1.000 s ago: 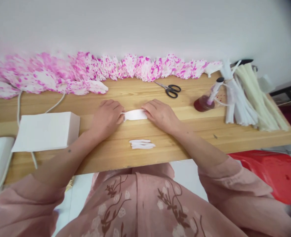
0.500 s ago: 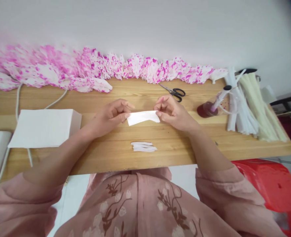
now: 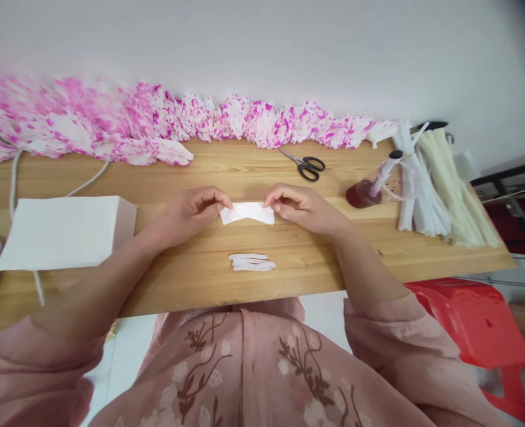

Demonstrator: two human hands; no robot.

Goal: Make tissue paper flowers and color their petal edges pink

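Note:
A small folded strip of white paper (image 3: 247, 212) is stretched between my two hands, just above the wooden table. My left hand (image 3: 200, 212) pinches its left end between thumb and index finger. At the right end, my right hand (image 3: 298, 207) pinches it the same way. The strip's lower edge dips upward in the middle. Closer to my body, several narrow white folded strips (image 3: 251, 262) lie together on the wood. Black-handled scissors (image 3: 306, 166) rest beyond my right hand, their blades pointing to the back left.
A stack of white paper (image 3: 61, 231) is on the left, with a pale cable (image 3: 15, 184) behind it. Pink-spotted crumpled paper (image 3: 262, 121) runs along the wall. On the right are a bottle of dark red liquid (image 3: 363, 193), white and cream stems (image 3: 449, 190) and a red stool (image 3: 471, 320).
Both index fingers have come down onto the paper's upper edge, where they were raised before. The strip now sits flatter. The whole view has shifted slightly, moving things leftward.

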